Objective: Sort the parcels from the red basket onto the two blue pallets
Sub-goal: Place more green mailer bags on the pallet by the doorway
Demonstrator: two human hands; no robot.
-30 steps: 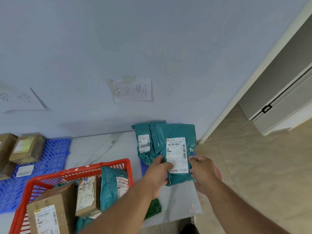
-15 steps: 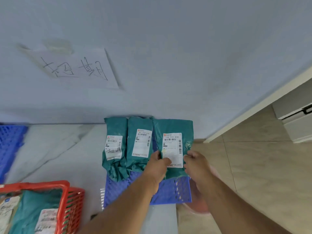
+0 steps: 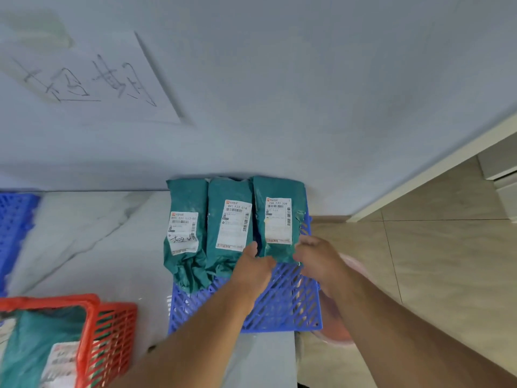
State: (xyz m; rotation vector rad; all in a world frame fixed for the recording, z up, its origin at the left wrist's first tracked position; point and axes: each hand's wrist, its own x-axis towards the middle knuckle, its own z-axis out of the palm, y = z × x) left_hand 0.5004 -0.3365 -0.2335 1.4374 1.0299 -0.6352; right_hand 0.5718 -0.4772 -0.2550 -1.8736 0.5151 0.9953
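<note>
Teal parcels (image 3: 230, 219), blue pallet (image 3: 282, 306)

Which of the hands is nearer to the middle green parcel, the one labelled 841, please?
Left. The left hand sits at the lower right corner of the middle green parcel, about touching it. The right hand is farther right, beyond the rightmost green parcel.

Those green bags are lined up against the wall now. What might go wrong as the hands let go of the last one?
1. The rightmost bag sits at the right edge of the blue pallet, which itself reaches the table's edge; a nudge might tip it toward the floor.
2. The left hand is beside the middle bag; pulling back carelessly may drag it out of line.
3. All three bags, including the left bag, look soft and crumpled, so they could slump forward.
</note>
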